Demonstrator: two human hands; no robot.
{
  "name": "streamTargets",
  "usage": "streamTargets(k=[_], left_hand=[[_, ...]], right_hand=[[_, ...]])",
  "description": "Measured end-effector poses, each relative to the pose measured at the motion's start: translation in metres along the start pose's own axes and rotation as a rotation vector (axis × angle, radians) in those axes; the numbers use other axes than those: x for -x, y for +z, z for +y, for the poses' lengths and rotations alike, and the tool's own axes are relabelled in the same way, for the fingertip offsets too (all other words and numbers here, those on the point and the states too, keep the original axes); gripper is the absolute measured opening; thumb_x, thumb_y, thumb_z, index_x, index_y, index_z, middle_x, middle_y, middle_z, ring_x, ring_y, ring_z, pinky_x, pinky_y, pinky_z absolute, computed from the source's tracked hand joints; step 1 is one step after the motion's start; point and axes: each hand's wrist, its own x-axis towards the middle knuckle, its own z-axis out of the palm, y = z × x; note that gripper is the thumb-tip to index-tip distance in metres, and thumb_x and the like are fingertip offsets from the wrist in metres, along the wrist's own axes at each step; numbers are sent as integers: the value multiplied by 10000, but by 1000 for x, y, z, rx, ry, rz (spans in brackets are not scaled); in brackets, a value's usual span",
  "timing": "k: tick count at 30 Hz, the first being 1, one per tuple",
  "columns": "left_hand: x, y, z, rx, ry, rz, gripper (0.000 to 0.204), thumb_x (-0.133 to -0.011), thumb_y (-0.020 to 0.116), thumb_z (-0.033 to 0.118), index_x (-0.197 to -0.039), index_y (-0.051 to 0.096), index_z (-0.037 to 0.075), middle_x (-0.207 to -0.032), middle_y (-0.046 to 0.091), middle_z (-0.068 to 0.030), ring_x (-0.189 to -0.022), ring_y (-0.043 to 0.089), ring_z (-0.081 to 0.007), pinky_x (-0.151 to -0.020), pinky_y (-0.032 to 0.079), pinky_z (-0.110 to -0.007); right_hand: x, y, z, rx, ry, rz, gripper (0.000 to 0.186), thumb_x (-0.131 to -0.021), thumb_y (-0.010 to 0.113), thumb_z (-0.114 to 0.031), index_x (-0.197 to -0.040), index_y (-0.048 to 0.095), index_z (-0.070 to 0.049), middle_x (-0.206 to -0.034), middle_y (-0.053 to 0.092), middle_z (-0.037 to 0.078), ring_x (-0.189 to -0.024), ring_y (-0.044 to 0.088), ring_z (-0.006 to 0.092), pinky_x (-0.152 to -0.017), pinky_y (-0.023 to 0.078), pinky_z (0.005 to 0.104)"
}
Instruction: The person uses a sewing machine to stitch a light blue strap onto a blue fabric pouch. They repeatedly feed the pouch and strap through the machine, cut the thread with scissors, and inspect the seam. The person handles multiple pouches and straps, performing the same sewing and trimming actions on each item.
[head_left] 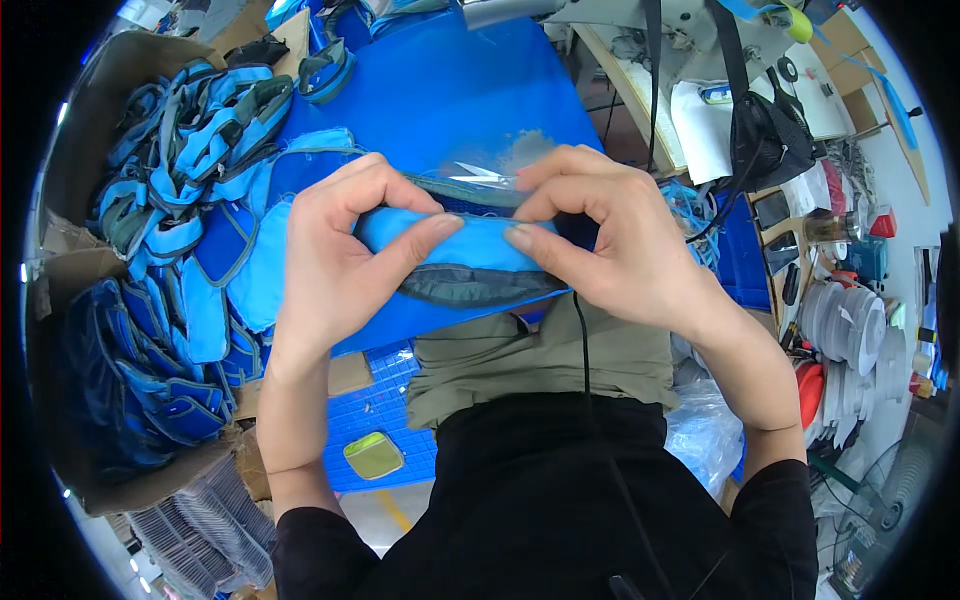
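Observation:
My left hand [350,250] and my right hand [615,230] both pinch the upper edge of a light-blue fabric piece [470,245] with a dark grey lower band, thumbs on its front and fingers curled behind. The piece is held over the blue table [420,90], near its front edge. Silver scissors [475,175] lie just beyond the piece, between my hands, partly hidden. A light-blue cut panel [260,290] lies left of my left hand.
A cardboard box [65,230] of blue and grey fabric pieces [180,140] stands at left. At upper right are a machine table [640,120] and a black mesh bag [775,140]; white rolls [840,330] sit at right. A dark cord hangs down my front.

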Motion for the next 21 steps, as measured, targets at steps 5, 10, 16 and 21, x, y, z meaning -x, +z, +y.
streamTargets(k=[5,10,16,21], left_hand=[[-1,3,-4,-116,184,122,175,-726,882,40,-812,730,47,-981,716,-79,-928,643,-200,-805,489,-320],[-5,4,-1,-122,164,69,162,-758,835,-17,-786,682,27,-1205,719,-115,-991,630,-153,-826,509,-270],[0,2,-1,-43,19,-12,159,-787,826,-18,-809,673,18,-1047,731,-91,-845,647,-112,-712,507,-251],[4,3,-2,-7,-18,23,170,-772,837,-26,-805,673,9,-959,710,-84,-836,649,-112,-710,507,-249]], right_hand=[[0,1,2,-19,-3,-21,153,-842,763,-132,-849,736,18,-974,711,154,-883,664,330,-732,521,419],[1,-1,3,-21,-16,0,156,-842,766,-143,-850,740,10,-987,712,143,-851,664,313,-700,517,413],[4,-2,6,-2,-32,17,165,-838,773,-158,-868,750,2,-1015,720,140,-848,675,299,-716,528,399],[4,-2,7,-23,-23,19,167,-827,781,-153,-855,729,3,-1019,721,150,-873,684,305,-747,535,395]])
